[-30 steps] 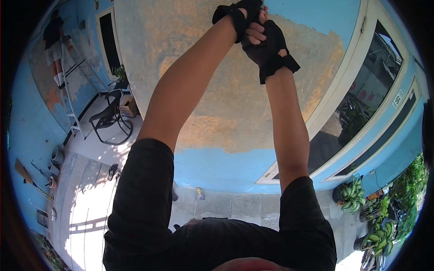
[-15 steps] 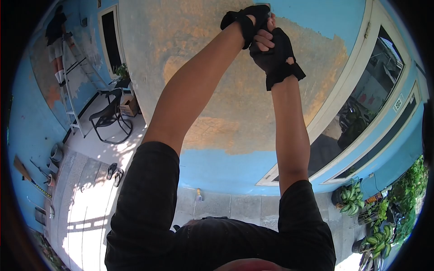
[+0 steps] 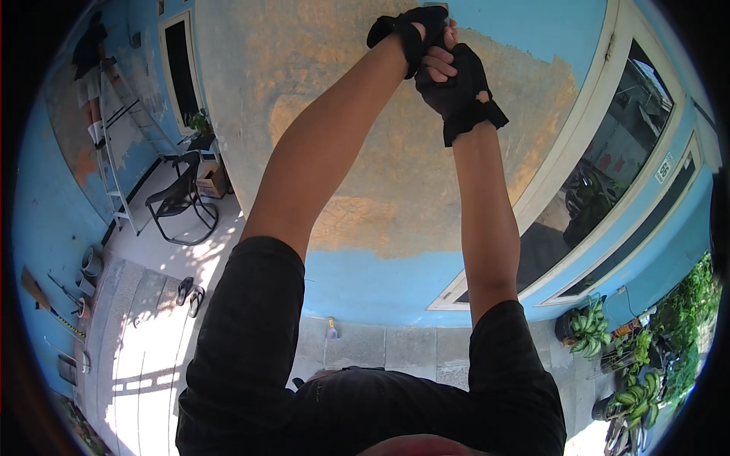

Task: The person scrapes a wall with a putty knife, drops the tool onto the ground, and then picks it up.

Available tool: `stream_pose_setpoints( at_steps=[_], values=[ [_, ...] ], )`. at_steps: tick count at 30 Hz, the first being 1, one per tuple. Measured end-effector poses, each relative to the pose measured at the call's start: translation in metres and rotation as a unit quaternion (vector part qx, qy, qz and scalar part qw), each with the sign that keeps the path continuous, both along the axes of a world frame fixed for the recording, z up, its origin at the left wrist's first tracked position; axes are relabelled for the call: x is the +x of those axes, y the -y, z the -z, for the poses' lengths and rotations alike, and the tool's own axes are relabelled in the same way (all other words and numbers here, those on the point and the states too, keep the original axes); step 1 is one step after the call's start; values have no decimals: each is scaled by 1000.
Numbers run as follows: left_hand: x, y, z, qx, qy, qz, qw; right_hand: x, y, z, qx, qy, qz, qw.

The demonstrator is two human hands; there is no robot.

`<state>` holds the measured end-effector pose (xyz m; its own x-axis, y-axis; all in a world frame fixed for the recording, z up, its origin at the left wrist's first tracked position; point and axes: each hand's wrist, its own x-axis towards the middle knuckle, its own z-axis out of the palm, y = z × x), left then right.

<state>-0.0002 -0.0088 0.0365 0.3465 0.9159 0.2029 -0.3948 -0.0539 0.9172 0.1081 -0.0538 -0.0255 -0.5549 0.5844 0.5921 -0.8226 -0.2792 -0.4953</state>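
Both my arms reach up to the wall (image 3: pixel 357 220), where blue paint surrounds a large bare patch of grey and orange plaster. At the top of that patch is my left hand (image 3: pixel 414 32), in a black fingerless glove, its fingers curled closed. My right hand (image 3: pixel 455 82), gloved alike, is closed just below and right of it, the two touching. A small greyish edge shows by the fingers near the blue paint's border, but what they grip is mostly hidden.
Behind on the left, another person (image 3: pixel 90 61) stands on a ladder (image 3: pixel 114 163) by a patchy wall. A black chair (image 3: pixel 179 197), sandals (image 3: pixel 190 295) and a broom (image 3: pixel 38 292) are lower left. A white-framed window (image 3: pixel 608 159) and potted plants (image 3: pixel 589 330) lie right. A small bottle (image 3: pixel 332 328) stands at the wall's foot.
The whole view has shifted slightly, with the wall, window and hands a little further left and up. Both hands stay closed together at the patch's upper edge.
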Motion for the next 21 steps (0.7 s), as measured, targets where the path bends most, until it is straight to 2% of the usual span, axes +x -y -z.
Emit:
stream_pose_setpoints(
  at_steps=[2, 4, 5, 7, 9, 12, 14, 15, 18, 19, 21],
  values=[
    [3, -9, 7, -29, 28, 34, 999, -1, 4, 1, -10, 7, 8, 1000],
    [4, -13, 10, 63, 56, 34, 996, -1, 7, 3, -13, 11, 13, 1000],
    [5, -27, 11, 66, 53, 33, 996, 0, 8, 9, -6, 8, 19, 1000],
    [6, -50, 5, 107, -7, -36, 994, -1, 3, 1, 9, 8, 21, 1000],
    [5, -18, -10, 101, -24, -53, 993, -1, -4, -10, -5, 3, 14, 1000],
    [2, 19, -5, 96, -87, -88, 988, -5, 9, -8, -16, 5, 21, 1000],
    [6, -31, 3, -1, 101, 54, 993, -1, 8, 5, -6, 3, 20, 1000],
    [8, -61, 4, 43, 47, 40, 997, 1, 6, 8, 2, 6, 21, 1000],
    [3, -26, 1, 27, 50, 61, 997, 1, 5, 5, -7, -10, 3, 1000],
    [6, -21, 9, 77, 14, -7, 997, 2, 8, 10, -15, -8, 5, 1000],
    [9, -17, 12, 55, 14, -9, 998, 1, 11, 8, -18, 6, 22, 1000]
  ],
)
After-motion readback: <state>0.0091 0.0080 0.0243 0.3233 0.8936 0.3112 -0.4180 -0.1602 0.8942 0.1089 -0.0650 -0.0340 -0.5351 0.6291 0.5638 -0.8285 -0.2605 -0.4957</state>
